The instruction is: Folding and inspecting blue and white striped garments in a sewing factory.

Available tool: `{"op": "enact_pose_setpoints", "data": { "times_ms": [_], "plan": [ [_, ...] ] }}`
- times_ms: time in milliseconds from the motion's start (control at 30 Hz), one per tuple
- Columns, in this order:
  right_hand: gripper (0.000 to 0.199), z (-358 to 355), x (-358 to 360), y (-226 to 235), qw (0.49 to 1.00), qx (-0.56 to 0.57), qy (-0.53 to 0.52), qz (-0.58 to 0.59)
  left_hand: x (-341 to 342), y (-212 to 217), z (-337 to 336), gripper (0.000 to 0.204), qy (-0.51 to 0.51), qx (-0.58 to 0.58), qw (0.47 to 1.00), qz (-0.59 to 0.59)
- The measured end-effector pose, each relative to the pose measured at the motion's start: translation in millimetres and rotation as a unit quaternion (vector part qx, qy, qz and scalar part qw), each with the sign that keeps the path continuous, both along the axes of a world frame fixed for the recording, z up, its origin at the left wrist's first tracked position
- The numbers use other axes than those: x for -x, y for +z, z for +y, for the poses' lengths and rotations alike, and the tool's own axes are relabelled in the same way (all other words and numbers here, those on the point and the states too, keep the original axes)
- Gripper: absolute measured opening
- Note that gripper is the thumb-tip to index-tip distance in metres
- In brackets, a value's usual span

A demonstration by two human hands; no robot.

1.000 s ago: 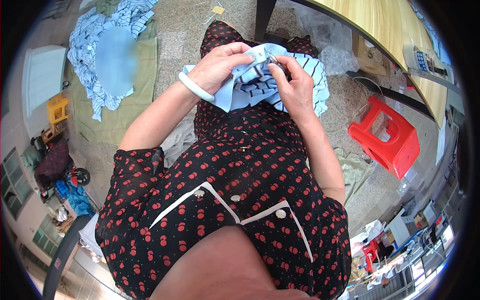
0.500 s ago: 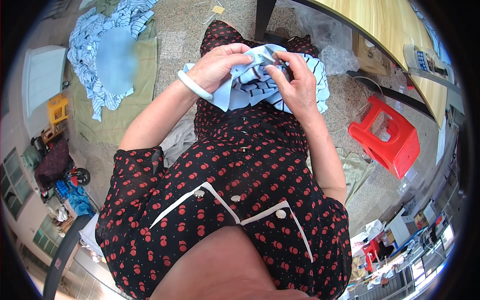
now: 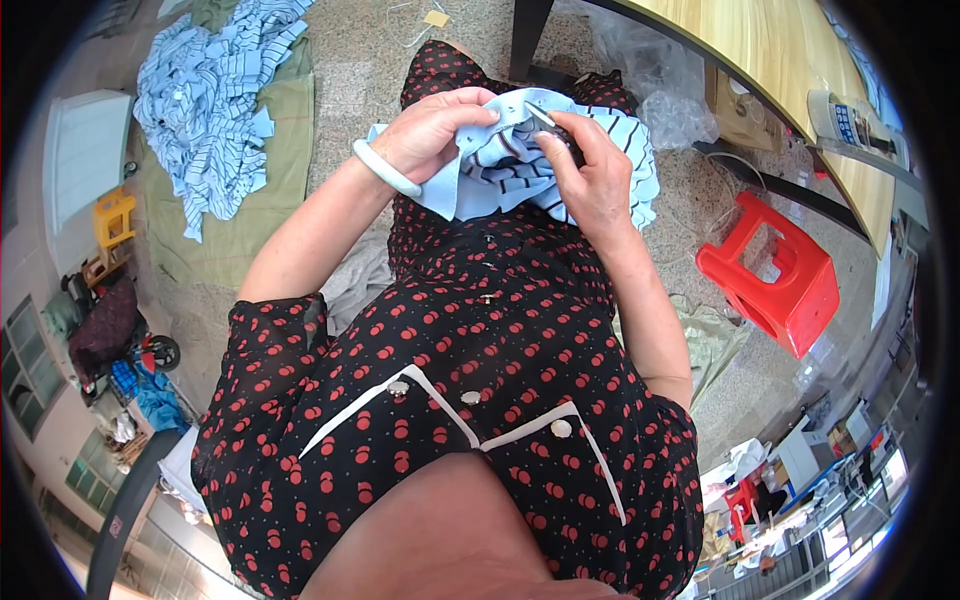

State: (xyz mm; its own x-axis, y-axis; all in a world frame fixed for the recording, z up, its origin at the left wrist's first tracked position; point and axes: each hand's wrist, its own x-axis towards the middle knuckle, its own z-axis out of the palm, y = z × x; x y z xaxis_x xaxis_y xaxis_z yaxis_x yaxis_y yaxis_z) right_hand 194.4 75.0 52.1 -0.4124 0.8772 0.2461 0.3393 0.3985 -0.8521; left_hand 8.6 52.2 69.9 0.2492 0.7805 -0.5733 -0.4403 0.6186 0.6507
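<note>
Across my lap lies a light blue garment with dark stripes (image 3: 600, 160), its plain blue collar-like band turned up. My left hand (image 3: 440, 130), with a pale bangle on its wrist, is closed on that band, thumb on top. My right hand (image 3: 595, 170) is closed round small thread snips (image 3: 541, 114). Their pale pointed blade lies against the band's inner edge, and the dark handle is mostly hidden under the fingers. Whether the blades are apart cannot be made out.
A heap of similar striped blue garments (image 3: 205, 110) lies on a green cloth (image 3: 285, 190) at the left. To my right stand a red plastic stool (image 3: 775, 275) and a wood-topped table (image 3: 760, 50), with clear plastic bags (image 3: 675, 120) beneath. A yellow stool (image 3: 115, 218) is far left.
The snips' blade has swung from lying along the band to pointing up and left at its edge. My right fingers have shifted slightly; my left hand keeps its hold.
</note>
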Motion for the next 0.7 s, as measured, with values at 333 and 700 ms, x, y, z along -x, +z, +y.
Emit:
{"op": "enact_pose_setpoints", "data": {
  "times_ms": [333, 700],
  "plan": [
    [0.022, -3, 1, -4, 0.999, -0.028, 0.006, -0.019, -2, -3, 0, 0.012, -0.007, -0.01, 1.0, -0.003],
    [0.046, 14, 5, 5, 0.979, 0.169, 0.118, 0.005, 6, -1, -2, 0.017, -0.134, -0.111, 0.976, 0.132]
  ]
}}
